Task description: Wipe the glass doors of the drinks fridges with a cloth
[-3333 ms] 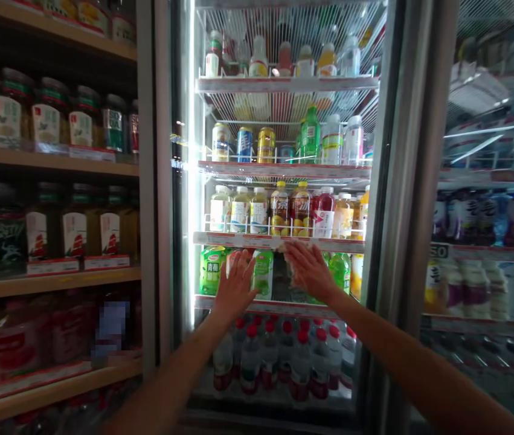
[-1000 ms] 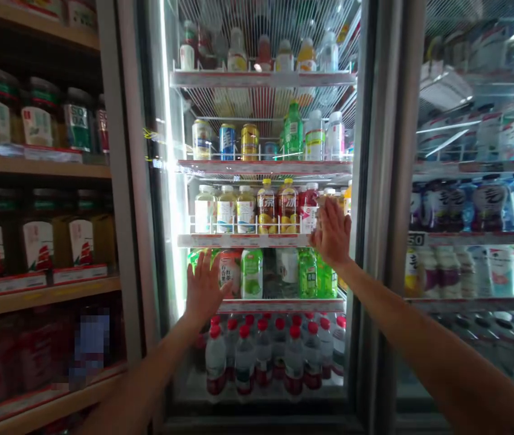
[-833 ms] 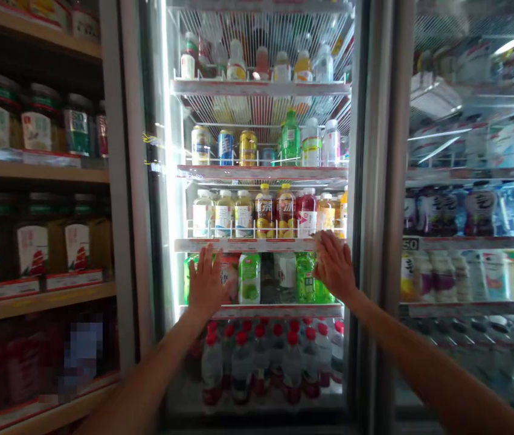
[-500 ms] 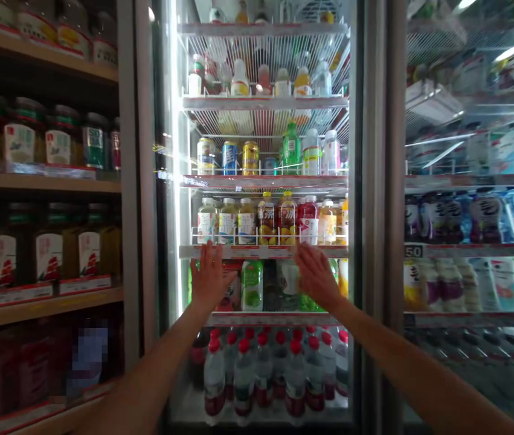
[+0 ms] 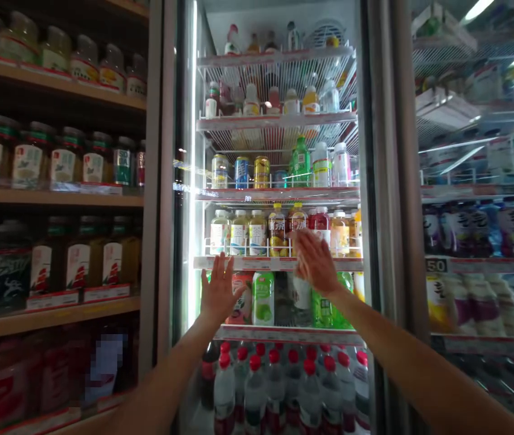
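My left hand (image 5: 218,291) is raised in front of the lit drinks fridge, fingers spread and palm turned away, with nothing in it. Behind it stand a pink-red bottle (image 5: 240,302) and a green-labelled bottle (image 5: 263,300). My right hand (image 5: 316,263) is also up, its fingers stretched out and a little blurred, holding nothing. It covers part of the shelf edge (image 5: 266,264) and of a brown tea bottle with a yellow cap (image 5: 297,219). A red bottle (image 5: 320,220) is just behind its fingers. Whether either hand touches anything, I cannot tell.
Below, red-capped bottles (image 5: 255,386) crowd the bottom shelf. Cans (image 5: 241,173) stand on a higher shelf. Wooden shelves with jars (image 5: 28,158) flank the fridge at left. To the right, a metal frame (image 5: 395,151) borders another glass-fronted fridge with drinks (image 5: 460,229).
The view has shifted, so the shelves now sit lower and slightly further right. Both hands stay raised; my right hand now overlaps the row of tea bottles more.
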`<state>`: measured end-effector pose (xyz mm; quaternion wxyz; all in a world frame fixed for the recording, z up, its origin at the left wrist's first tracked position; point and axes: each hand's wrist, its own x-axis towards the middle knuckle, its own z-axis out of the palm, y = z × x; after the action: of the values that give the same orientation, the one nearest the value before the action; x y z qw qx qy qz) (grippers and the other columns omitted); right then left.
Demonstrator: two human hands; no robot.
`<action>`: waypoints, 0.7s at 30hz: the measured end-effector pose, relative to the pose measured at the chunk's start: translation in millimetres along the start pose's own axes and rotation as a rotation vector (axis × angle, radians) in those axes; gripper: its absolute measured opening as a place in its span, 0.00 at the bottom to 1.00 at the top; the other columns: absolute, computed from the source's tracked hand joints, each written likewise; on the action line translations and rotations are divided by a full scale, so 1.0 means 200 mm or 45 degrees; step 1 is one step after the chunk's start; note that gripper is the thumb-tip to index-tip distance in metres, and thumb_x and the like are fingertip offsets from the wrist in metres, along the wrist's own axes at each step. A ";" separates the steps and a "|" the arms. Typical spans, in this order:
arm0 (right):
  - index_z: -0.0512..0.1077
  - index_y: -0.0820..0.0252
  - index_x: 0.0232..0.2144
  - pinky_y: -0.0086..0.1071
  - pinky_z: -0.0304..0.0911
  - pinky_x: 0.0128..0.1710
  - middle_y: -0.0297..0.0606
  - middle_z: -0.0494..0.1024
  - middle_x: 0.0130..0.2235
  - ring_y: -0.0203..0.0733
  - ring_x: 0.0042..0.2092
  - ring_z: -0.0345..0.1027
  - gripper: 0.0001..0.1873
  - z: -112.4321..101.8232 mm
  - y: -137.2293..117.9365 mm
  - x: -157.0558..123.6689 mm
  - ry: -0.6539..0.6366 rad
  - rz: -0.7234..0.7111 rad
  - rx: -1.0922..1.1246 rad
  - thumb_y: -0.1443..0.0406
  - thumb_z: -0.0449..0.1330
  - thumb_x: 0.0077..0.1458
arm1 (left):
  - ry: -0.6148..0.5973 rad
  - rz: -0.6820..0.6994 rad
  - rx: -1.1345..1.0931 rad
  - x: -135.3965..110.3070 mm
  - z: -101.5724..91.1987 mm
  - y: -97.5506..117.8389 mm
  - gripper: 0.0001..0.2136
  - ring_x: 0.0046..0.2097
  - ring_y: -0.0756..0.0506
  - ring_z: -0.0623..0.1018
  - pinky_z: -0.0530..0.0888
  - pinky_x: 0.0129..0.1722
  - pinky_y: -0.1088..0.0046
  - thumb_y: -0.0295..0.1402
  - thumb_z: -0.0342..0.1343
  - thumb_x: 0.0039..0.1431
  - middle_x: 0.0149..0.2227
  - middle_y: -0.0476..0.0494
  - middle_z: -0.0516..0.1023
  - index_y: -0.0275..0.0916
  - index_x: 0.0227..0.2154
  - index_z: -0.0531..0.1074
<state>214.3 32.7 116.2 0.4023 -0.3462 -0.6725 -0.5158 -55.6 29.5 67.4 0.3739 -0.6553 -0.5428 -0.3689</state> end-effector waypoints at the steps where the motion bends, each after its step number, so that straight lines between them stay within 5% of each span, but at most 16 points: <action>1: 0.49 0.63 0.62 0.48 0.36 0.63 0.44 0.55 0.63 0.46 0.66 0.38 0.34 0.00 0.02 0.03 0.063 0.160 -0.021 0.67 0.49 0.53 | -0.007 -0.001 0.005 0.00 0.00 0.00 0.32 0.65 0.36 0.51 0.54 0.59 0.47 0.47 0.46 0.59 0.65 0.32 0.46 0.35 0.62 0.49; 3: 0.48 0.65 0.62 0.49 0.36 0.63 0.47 0.52 0.64 0.48 0.66 0.37 0.34 0.00 0.04 0.08 0.108 0.281 -0.039 0.66 0.49 0.53 | -0.010 -0.012 0.013 0.00 0.00 0.00 0.32 0.65 0.36 0.50 0.54 0.59 0.47 0.47 0.46 0.59 0.65 0.33 0.46 0.35 0.62 0.49; 8: 0.49 0.58 0.62 0.45 0.34 0.65 0.38 0.56 0.63 0.42 0.66 0.40 0.34 0.00 0.02 0.12 -0.163 -0.394 0.042 0.69 0.49 0.53 | 0.000 -0.011 0.020 0.00 0.00 -0.01 0.33 0.65 0.35 0.50 0.54 0.59 0.46 0.48 0.46 0.59 0.65 0.32 0.47 0.35 0.62 0.50; 13: 0.52 0.67 0.61 0.50 0.34 0.64 0.47 0.51 0.64 0.48 0.66 0.37 0.33 0.02 0.01 0.21 0.035 0.150 -0.028 0.66 0.50 0.53 | -0.009 0.004 0.016 0.00 -0.01 0.00 0.33 0.65 0.36 0.51 0.55 0.59 0.46 0.47 0.47 0.58 0.65 0.32 0.46 0.35 0.62 0.49; 18: 0.52 0.61 0.61 0.46 0.30 0.65 0.40 0.55 0.63 0.43 0.66 0.39 0.33 0.06 -0.08 0.18 -0.141 -0.377 0.061 0.68 0.51 0.52 | -0.011 0.009 0.029 0.00 -0.01 -0.01 0.33 0.65 0.36 0.51 0.55 0.58 0.45 0.47 0.48 0.58 0.65 0.32 0.47 0.34 0.62 0.50; 21: 0.51 0.61 0.62 0.46 0.29 0.65 0.41 0.54 0.64 0.43 0.66 0.39 0.34 0.06 -0.08 0.19 -0.098 -0.297 0.062 0.68 0.50 0.52 | 0.013 0.043 0.028 -0.01 0.00 -0.02 0.33 0.65 0.36 0.51 0.55 0.59 0.46 0.47 0.48 0.58 0.65 0.33 0.48 0.35 0.62 0.50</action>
<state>181.7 43.2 142.2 0.3217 -0.2754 -0.7355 -0.5288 -60.6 29.3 66.7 0.3900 -0.6584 -0.5338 -0.3598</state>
